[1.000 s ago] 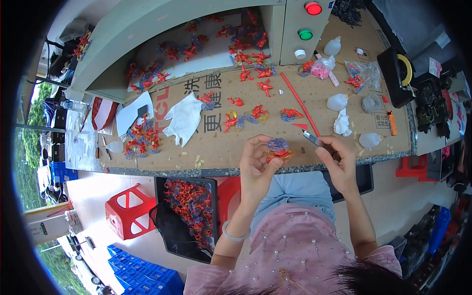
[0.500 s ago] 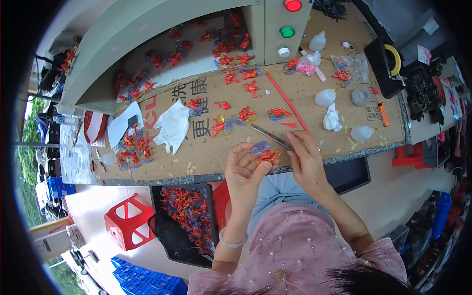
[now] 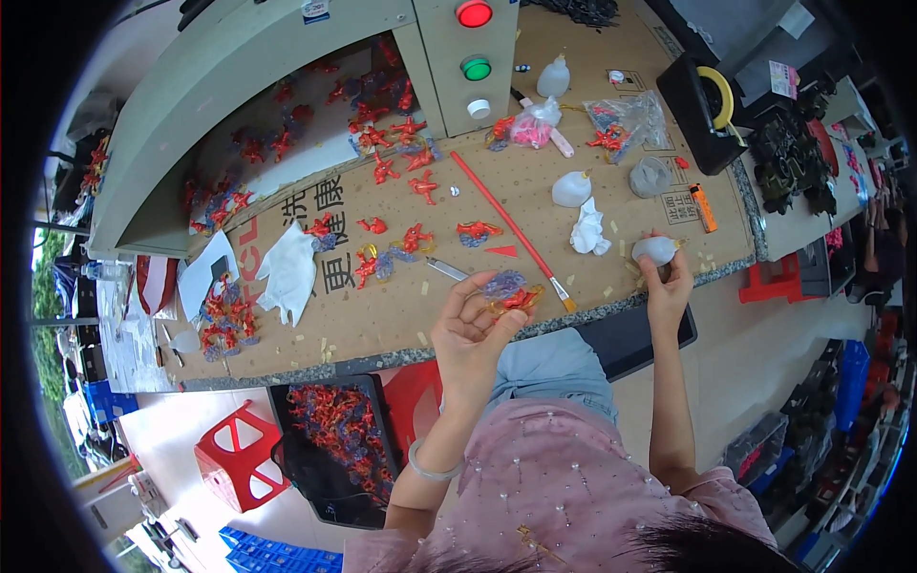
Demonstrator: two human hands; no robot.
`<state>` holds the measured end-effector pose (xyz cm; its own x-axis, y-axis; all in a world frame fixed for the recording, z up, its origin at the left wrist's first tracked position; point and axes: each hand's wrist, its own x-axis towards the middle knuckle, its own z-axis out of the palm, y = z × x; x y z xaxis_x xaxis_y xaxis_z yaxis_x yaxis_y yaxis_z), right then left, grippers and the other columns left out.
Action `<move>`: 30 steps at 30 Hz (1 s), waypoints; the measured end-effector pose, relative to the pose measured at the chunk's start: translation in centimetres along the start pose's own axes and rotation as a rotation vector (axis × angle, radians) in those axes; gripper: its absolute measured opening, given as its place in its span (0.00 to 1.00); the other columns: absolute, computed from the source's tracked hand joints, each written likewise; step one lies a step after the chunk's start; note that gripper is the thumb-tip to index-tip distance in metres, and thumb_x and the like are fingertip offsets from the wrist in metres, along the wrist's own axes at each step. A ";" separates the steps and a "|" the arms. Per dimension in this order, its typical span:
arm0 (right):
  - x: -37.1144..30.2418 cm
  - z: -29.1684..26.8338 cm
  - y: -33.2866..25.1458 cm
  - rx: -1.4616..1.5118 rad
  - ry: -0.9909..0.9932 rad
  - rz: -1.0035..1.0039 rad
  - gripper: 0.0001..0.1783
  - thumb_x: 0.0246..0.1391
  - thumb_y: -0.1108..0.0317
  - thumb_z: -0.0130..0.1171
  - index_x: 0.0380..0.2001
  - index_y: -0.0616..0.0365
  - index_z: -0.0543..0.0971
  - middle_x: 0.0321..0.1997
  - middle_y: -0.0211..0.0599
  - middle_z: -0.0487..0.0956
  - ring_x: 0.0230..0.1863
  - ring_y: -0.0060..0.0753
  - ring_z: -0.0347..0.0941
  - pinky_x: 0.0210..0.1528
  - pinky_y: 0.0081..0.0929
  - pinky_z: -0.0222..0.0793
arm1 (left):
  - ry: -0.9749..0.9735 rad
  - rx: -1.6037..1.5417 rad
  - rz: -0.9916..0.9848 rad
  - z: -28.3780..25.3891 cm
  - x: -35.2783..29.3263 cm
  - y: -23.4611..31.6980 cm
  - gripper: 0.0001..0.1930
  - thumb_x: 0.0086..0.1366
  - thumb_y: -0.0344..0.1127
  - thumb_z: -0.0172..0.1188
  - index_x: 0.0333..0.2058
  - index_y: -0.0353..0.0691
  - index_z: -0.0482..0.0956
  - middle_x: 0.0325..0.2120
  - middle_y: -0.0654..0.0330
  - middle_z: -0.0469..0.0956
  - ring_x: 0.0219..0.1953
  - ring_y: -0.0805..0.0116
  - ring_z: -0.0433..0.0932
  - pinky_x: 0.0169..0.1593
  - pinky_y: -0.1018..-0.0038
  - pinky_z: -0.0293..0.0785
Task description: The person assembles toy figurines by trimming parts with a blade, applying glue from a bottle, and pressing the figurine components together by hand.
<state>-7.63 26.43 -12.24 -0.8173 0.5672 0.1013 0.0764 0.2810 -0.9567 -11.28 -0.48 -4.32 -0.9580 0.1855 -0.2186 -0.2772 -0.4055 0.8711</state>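
Note:
My left hand (image 3: 466,336) pinches a small toy figure (image 3: 516,298) with red, clear purple and clear yellow parts, just over the table's near edge. Out to the right, the fingers of my right hand (image 3: 669,289) are closed round a small translucent squeeze bottle (image 3: 653,251) with a yellowish tip. A slim metal tool (image 3: 446,269) lies on the cardboard close to my left fingers, its near end hidden by them. Between my hands rests a long red-handled brush (image 3: 511,222), bristles toward me. Similar figures (image 3: 473,233) lie beyond my left hand.
A grey arched machine (image 3: 315,57) with figures under it stands at the back left. More squeeze bottles (image 3: 571,189), a crumpled white tissue (image 3: 590,227) and an orange box cutter (image 3: 704,208) are at the right. A white glove (image 3: 288,272) lies left; a bin of figures (image 3: 339,430) stands below.
My right hand has let go of the slim metal tool, which now lies on the table, and has moved right to grip the squeeze bottle. My left hand still holds the figure.

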 end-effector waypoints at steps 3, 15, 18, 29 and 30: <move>-0.3 0.3 -1.1 0.162 0.051 -0.041 0.26 0.53 0.77 0.60 0.56 0.66 0.68 0.46 0.39 0.76 0.48 0.30 0.73 0.51 0.24 0.69 | 0.094 -0.019 0.007 0.1 0.2 -0.1 0.20 0.59 0.19 0.59 0.50 0.27 0.66 0.40 0.49 0.79 0.38 0.60 0.82 0.44 0.70 0.80; -5.3 5.5 -11.0 0.787 -0.525 0.309 0.26 0.40 0.63 0.70 0.39 0.63 0.69 0.32 0.42 0.79 0.31 0.29 0.78 0.32 0.21 0.72 | 0.181 -0.057 0.084 -2.0 -1.0 1.6 0.16 0.58 0.19 0.60 0.45 0.25 0.71 0.38 0.49 0.80 0.37 0.62 0.82 0.44 0.72 0.79; -5.2 6.0 -10.8 0.838 -0.579 0.369 0.19 0.39 0.69 0.65 0.35 0.65 0.71 0.31 0.41 0.78 0.28 0.26 0.76 0.28 0.20 0.68 | 0.208 -0.050 0.099 -2.5 -1.3 1.5 0.17 0.57 0.19 0.61 0.46 0.25 0.72 0.39 0.49 0.80 0.37 0.65 0.82 0.44 0.74 0.79; -5.7 7.4 -13.7 0.527 -0.337 0.245 0.15 0.40 0.72 0.64 0.34 0.66 0.76 0.31 0.33 0.78 0.31 0.19 0.73 0.34 0.16 0.67 | 0.237 0.044 0.172 -2.9 -2.4 2.6 0.19 0.54 0.15 0.63 0.46 0.23 0.73 0.40 0.50 0.80 0.42 0.68 0.79 0.46 0.77 0.78; -5.7 7.3 -13.7 0.495 -0.348 0.213 0.15 0.40 0.72 0.64 0.34 0.65 0.77 0.31 0.33 0.78 0.31 0.19 0.73 0.36 0.16 0.67 | 0.232 0.034 0.186 -3.0 -2.3 2.5 0.19 0.54 0.15 0.63 0.46 0.23 0.73 0.40 0.50 0.80 0.42 0.68 0.79 0.46 0.77 0.78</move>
<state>-8.17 13.63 -1.67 -0.9573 0.2631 -0.1200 0.0530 -0.2482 -0.9673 -9.93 -4.55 -2.97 -0.9843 -0.1003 -0.1450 -0.0965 -0.3821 0.9191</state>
